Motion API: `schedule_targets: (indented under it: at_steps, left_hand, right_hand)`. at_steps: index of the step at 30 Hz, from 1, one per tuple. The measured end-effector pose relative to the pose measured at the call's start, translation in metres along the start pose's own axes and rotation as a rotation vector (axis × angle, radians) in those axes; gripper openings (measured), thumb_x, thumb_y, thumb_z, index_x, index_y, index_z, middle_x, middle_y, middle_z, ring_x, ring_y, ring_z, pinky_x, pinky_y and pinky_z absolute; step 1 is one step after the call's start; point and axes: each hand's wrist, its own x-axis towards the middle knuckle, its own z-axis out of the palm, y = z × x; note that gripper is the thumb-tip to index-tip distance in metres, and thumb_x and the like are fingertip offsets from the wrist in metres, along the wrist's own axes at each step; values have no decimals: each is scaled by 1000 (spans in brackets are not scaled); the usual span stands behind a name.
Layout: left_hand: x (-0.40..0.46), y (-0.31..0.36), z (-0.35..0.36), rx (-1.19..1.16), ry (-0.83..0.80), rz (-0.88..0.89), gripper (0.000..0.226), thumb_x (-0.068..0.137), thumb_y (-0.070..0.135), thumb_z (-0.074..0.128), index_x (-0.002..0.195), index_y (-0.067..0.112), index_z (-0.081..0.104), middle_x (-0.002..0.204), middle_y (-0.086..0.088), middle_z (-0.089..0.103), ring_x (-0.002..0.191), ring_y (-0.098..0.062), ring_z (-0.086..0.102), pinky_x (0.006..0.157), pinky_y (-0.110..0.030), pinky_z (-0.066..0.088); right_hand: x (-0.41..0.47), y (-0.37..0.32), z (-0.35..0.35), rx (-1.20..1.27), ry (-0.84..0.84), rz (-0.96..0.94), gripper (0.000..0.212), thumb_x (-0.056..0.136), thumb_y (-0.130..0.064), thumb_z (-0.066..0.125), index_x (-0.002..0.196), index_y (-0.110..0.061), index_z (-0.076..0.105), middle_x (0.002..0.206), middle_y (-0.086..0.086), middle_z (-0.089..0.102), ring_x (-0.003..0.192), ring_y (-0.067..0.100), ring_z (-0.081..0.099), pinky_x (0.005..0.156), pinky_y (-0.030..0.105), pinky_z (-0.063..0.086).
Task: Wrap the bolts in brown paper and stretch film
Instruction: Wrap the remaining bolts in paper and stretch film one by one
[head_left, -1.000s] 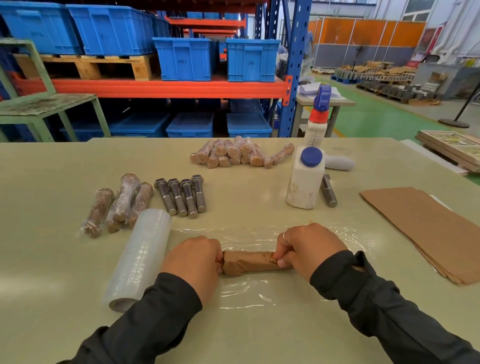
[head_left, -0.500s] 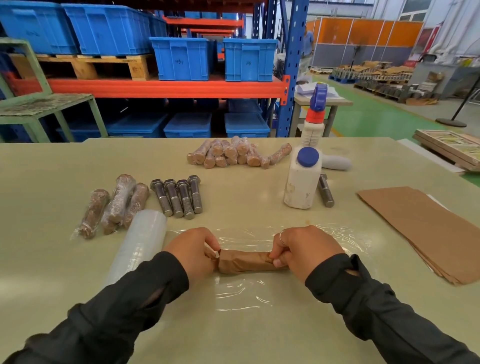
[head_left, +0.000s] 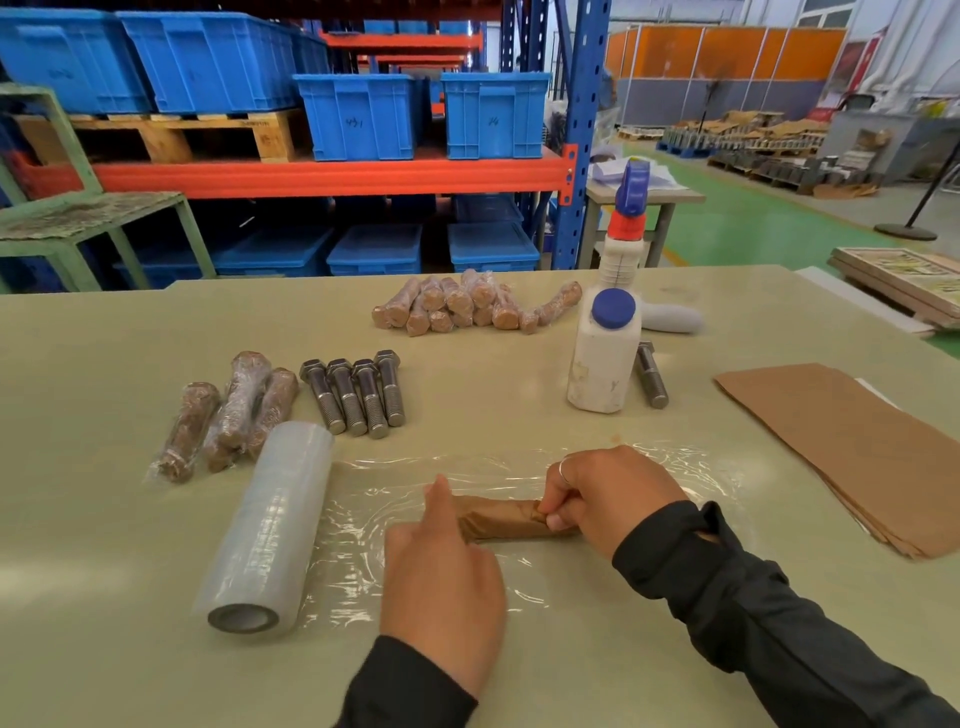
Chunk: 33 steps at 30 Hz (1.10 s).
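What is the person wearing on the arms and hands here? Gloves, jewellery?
Both hands are bare, with no gloves. The right hand has a thin silver-coloured ring on one finger; the left hand shows no ring. Both arms are in long black sleeves reaching the wrists, the fabric creased, with a small opening near the right cuff.

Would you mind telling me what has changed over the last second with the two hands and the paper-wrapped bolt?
The left hand has let go of the paper-wrapped bolt; its fingers now lie straight beside that end. The right hand keeps its grip on the other end. The bolt stays on the stretch film; the film roll has not moved.
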Motion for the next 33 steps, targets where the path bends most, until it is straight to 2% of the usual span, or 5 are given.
schedule_targets:
  at_steps: [5,15,21,27,33]
  left_hand:
    - [1,27,20,671,-29,64,77,94,47,41,145,11,-3,144,-40,16,124,-40,37,100,-39,34]
    - [-1,32,30,786,-263,70,78,86,70,18,124,31,-37,144,-41,-15,132,-58,2,109,-50,17]
    - [1,31,29,798,-281,101,69,91,62,18,144,34,-18,145,-40,-12,132,-57,5,109,-48,17]
    - [1,29,27,833,-283,118,71,92,61,19,145,31,-16,145,-41,-9,132,-57,8,107,-48,18]
    - [2,29,25,848,-286,120,71,91,62,19,146,31,-15,146,-40,-6,131,-55,12,106,-48,20]
  right_hand:
    - [-2,-1,2,18,3,11,15,80,-21,66,93,-26,71,99,-5,67,89,14,57,74,20,41]
    - [-10,3,12,67,194,21,22,83,-11,54,94,-22,39,85,0,63,81,21,61,76,34,50]
    - [-17,10,15,308,191,2,23,82,-21,65,94,-27,46,88,-15,56,89,9,56,84,21,45]
    - [-24,80,-11,-98,272,732,51,91,-46,47,126,-10,49,127,13,47,117,28,46,96,35,40]
    - [-10,84,-6,50,305,664,24,94,-12,40,110,-5,57,111,16,60,102,32,56,88,34,45]
